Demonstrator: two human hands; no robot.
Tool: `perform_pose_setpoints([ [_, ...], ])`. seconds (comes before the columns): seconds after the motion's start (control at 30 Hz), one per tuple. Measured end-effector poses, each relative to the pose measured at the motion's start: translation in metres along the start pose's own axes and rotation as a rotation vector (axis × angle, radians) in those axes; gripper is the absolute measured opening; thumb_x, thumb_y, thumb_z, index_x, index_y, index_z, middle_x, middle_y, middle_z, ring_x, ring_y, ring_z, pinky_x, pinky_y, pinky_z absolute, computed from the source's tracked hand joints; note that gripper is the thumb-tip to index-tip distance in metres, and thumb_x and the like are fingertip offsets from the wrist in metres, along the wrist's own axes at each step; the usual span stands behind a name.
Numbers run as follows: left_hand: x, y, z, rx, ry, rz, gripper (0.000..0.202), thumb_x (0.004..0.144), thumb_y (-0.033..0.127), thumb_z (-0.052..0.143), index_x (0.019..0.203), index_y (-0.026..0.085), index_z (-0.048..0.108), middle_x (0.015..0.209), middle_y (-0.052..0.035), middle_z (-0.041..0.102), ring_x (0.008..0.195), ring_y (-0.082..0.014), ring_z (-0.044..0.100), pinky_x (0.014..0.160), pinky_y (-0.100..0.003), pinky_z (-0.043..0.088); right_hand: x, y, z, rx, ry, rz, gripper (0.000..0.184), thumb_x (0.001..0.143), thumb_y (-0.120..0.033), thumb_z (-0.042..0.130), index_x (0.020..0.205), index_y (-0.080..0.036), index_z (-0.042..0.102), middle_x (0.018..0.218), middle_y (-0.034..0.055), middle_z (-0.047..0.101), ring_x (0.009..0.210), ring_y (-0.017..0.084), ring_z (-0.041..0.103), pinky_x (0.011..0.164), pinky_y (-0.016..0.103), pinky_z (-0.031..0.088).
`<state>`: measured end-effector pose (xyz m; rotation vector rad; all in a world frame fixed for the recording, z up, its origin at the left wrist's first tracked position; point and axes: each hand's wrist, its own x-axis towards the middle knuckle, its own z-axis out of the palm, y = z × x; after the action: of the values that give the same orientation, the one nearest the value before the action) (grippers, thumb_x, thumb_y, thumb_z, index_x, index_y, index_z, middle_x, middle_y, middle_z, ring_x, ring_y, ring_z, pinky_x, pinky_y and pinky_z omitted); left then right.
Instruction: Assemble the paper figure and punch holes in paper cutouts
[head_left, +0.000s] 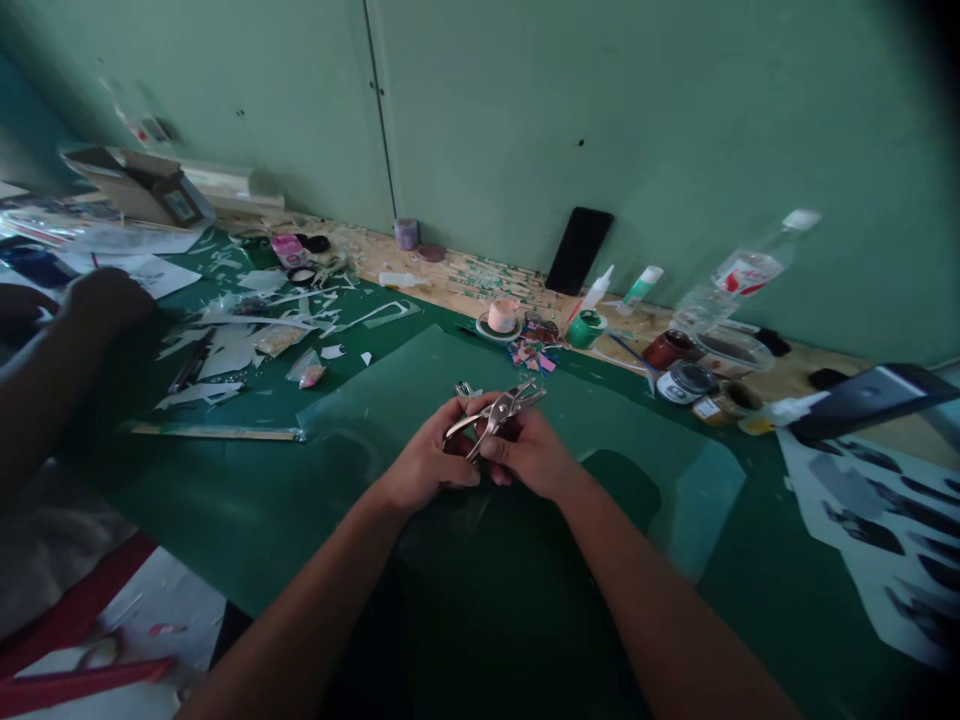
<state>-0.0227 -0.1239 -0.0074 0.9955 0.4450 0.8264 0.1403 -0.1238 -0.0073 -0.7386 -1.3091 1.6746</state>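
Observation:
Both hands meet over the green table in the middle of the view, around a silver pliers-style hole punch (507, 404). Its jaws point up and to the right, and its handles spread toward my left hand (431, 455). That hand is closed about the handle ends. My right hand (536, 450) grips the tool near its pivot, thumb in front and fingers partly hidden behind. Another small shiny metal piece (465, 388) shows just above my left fingers; its kind is unclear. Beneath the hands lies a translucent sheet (420, 365).
Paint jars (686, 381), a glue bottle (598, 292), a plastic bottle (750, 270) and a leaning black phone (580, 249) line the wall. Paper scraps (229, 350) and a wooden stick (217, 433) lie left. Another person's arm (67, 350) reaches in there. Printed sheets (877, 520) lie right.

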Motion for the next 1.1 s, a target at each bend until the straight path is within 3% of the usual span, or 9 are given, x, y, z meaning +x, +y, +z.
perform_pose_setpoints([
  [0.07,-0.002,0.0,0.001,0.064,0.037,0.049,0.05,0.064,0.003,0.069,0.108,0.018,0.05,0.076,-0.0049,0.07,0.069,-0.0227,0.069,0.066,-0.033,0.052,0.001,0.002,-0.001,0.025,0.015,-0.022,0.039,0.074,-0.038,0.078,0.103,-0.023,0.058,0.066,-0.0074,0.055,0.042,0.006,0.051,0.038,0.018,0.04],
  [0.27,-0.002,-0.009,-0.001,0.51,0.381,0.334,0.057,0.068,0.017,0.079,0.122,0.017,0.061,0.084,-0.0038,0.067,0.071,-0.0156,0.064,0.064,-0.025,0.05,0.003,0.003,-0.005,0.207,0.199,-0.123,0.044,0.07,-0.043,0.081,0.103,-0.025,0.058,0.067,-0.0091,0.053,0.04,0.004,0.047,0.036,0.016,0.035],
  [0.4,0.001,-0.012,-0.006,0.802,0.349,0.447,0.06,0.071,0.033,0.079,0.125,0.019,0.059,0.097,-0.0078,0.072,0.084,-0.0218,0.069,0.075,-0.032,0.055,0.003,0.004,0.001,0.314,0.171,-0.114,0.044,0.069,-0.044,0.082,0.102,-0.024,0.059,0.066,-0.0078,0.054,0.038,0.003,0.042,0.034,0.015,0.033],
  [0.5,0.0,-0.009,-0.006,0.859,0.274,0.571,0.066,0.072,0.038,0.078,0.131,0.021,0.053,0.122,-0.012,0.068,0.109,-0.0268,0.066,0.095,-0.038,0.052,0.002,0.006,0.01,0.356,0.13,-0.077,0.041,0.068,-0.045,0.083,0.093,-0.022,0.061,0.063,-0.0071,0.053,0.037,0.002,0.037,0.032,0.014,0.031],
  [0.57,-0.001,-0.008,-0.005,0.89,0.268,0.647,0.069,0.072,0.039,0.078,0.134,0.022,0.05,0.126,-0.012,0.067,0.114,-0.026,0.064,0.099,-0.037,0.05,0.002,0.007,0.015,0.373,0.113,-0.047,0.036,0.068,-0.046,0.082,0.082,-0.02,0.061,0.059,-0.0072,0.051,0.037,0.002,0.035,0.032,0.013,0.032],
  [0.67,-0.004,-0.006,-0.001,1.012,0.346,0.724,0.067,0.07,0.036,0.077,0.131,0.022,0.052,0.117,-0.0099,0.072,0.105,-0.0226,0.069,0.089,-0.03,0.055,0.002,0.009,0.018,0.413,0.097,0.019,0.038,0.068,-0.046,0.082,0.068,-0.018,0.057,0.052,-0.0078,0.047,0.035,0.001,0.031,0.032,0.012,0.03],
  [0.77,-0.005,-0.006,0.003,1.125,0.431,0.776,0.058,0.071,0.036,0.074,0.125,0.02,0.056,0.105,-0.0074,0.076,0.089,-0.019,0.074,0.075,-0.023,0.059,0.002,0.01,0.019,0.457,0.086,0.08,0.038,0.067,-0.045,0.083,0.068,-0.018,0.056,0.048,-0.0089,0.046,0.032,0.0,0.028,0.03,0.011,0.025],
  [0.9,-0.005,-0.008,0.007,1.204,0.528,0.79,0.047,0.076,0.039,0.066,0.117,0.018,0.059,0.095,-0.0048,0.078,0.079,-0.0165,0.075,0.07,-0.021,0.059,0.003,0.011,0.019,0.501,0.094,0.105,0.035,0.068,-0.042,0.083,0.07,-0.017,0.058,0.048,-0.0091,0.049,0.03,0.0,0.027,0.03,0.011,0.026],
  [1.1,-0.005,-0.013,0.008,1.33,0.558,0.787,0.037,0.083,0.039,0.059,0.112,0.016,0.061,0.089,-0.0049,0.078,0.064,-0.0142,0.073,0.06,-0.02,0.058,0.004,0.011,0.017,0.507,0.118,0.138,0.036,0.068,-0.041,0.083,0.066,-0.017,0.056,0.045,-0.0106,0.046,0.03,0.0,0.026,0.03,0.01,0.025],
])
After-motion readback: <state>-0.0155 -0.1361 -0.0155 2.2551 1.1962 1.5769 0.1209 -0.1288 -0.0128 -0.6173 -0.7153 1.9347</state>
